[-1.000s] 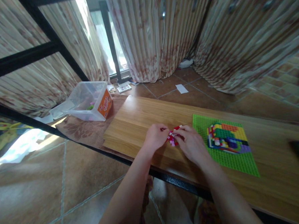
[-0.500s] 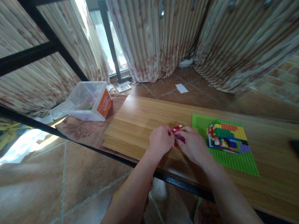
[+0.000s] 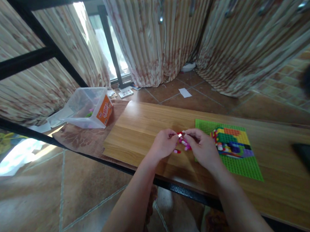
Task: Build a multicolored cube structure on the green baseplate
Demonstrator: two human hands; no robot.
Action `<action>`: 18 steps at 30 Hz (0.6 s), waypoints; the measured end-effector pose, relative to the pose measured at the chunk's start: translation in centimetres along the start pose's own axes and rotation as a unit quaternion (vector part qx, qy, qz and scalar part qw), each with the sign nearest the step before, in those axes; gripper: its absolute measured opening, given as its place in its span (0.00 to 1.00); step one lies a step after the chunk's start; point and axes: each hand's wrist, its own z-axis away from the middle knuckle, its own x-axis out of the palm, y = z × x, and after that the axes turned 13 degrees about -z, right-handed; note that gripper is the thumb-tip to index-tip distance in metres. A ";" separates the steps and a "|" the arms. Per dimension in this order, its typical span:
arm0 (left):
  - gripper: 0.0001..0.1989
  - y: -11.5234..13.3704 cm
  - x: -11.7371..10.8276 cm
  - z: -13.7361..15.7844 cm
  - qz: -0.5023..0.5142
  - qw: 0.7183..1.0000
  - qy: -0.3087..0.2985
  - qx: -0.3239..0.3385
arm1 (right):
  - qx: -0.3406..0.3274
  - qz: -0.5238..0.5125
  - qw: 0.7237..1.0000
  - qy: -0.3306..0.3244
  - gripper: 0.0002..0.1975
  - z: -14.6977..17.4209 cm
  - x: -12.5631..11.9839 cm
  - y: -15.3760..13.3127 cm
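Observation:
Over the wooden table, my left hand (image 3: 164, 143) pinches a small white toy brick (image 3: 180, 135) at its fingertips. My right hand (image 3: 202, 148) is closed opposite it, its thumb and fingers on small red toy bricks (image 3: 182, 132) that its fingers partly hide. Just below, pink toy bricks (image 3: 185, 144) sit in a small pile between the hands. A little red and pink piece (image 3: 177, 151) lies apart by my left fingertips. To the right, a multicoloured brick build (image 3: 231, 143) stands on a green baseplate (image 3: 247, 171).
A clear plastic box (image 3: 85, 123) with an orange label and a few pieces inside stands on a brown cloth (image 3: 79, 138) at the left. The wooden table (image 3: 137, 125) has a black front edge. A dark flat object (image 3: 309, 163) lies at the far right.
Both hands have lifted slightly and their fingers have shifted, so the white brick now shows between the fingertips. More pink bricks and a loose red piece are visible. The view has shifted slightly.

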 end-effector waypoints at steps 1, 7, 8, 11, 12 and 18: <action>0.08 0.0 0.0 0.0 0.036 0.999 -0.024 0.015 | -0.001 -0.020 1.000 -0.005 0.16 0.0 0.0 0.1; 0.08 -0.4 0.0 0.2 0.028 0.994 -0.039 0.101 | -0.006 -0.050 0.999 -0.019 0.13 0.2 0.5 -0.6; 0.08 -0.4 0.0 0.3 0.029 0.993 -0.040 0.106 | 0.003 -0.079 0.997 -0.011 0.13 0.3 0.7 -0.9; 0.08 0.1 0.0 0.8 0.079 0.988 -0.070 0.111 | 0.055 -0.200 0.978 -0.006 0.13 0.5 0.8 -1.5; 0.08 0.4 0.0 0.9 0.104 0.986 -0.081 0.105 | 0.071 -0.230 0.971 -0.007 0.14 0.5 0.8 -1.5; 0.06 1.4 -0.7 1.1 0.323 0.941 -0.084 -0.053 | 0.016 0.015 1.000 0.017 0.14 0.6 0.9 -0.5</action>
